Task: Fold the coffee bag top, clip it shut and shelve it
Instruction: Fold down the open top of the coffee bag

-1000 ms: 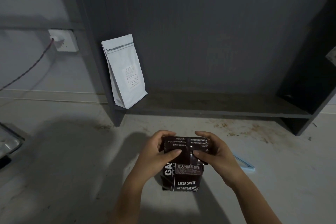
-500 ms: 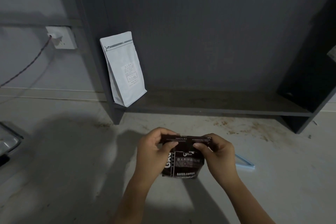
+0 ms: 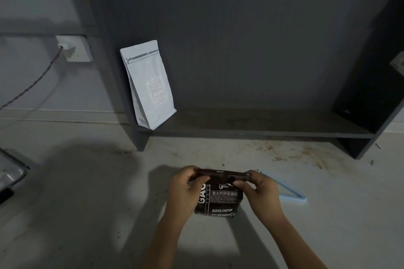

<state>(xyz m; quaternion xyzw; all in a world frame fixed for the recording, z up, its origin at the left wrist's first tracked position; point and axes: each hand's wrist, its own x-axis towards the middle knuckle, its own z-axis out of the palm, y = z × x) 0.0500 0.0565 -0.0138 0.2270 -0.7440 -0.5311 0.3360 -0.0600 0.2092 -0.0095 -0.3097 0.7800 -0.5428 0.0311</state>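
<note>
**Bag top pinched at both corners**

Dark coffee bag (image 3: 219, 200) stands on the bench (image 3: 87, 192), folded top pinched by left hand (image 3: 185, 190) and right hand (image 3: 261, 192), thumbs in front. Light blue clip (image 3: 284, 188) lies just right of it. White bag (image 3: 148, 85) is seen on the shelf (image 3: 262, 126).

Two bare forearms reach in from the bottom edge, ending in the left hand (image 3: 185, 190) and the right hand (image 3: 261, 192). No sleeve, cuff, glove, watch, ring or bracelet shows on either arm up to where the frame cuts them off. The fingers (image 3: 200, 180) are slim with short nails. The dim light hides finer marks on them.
</note>
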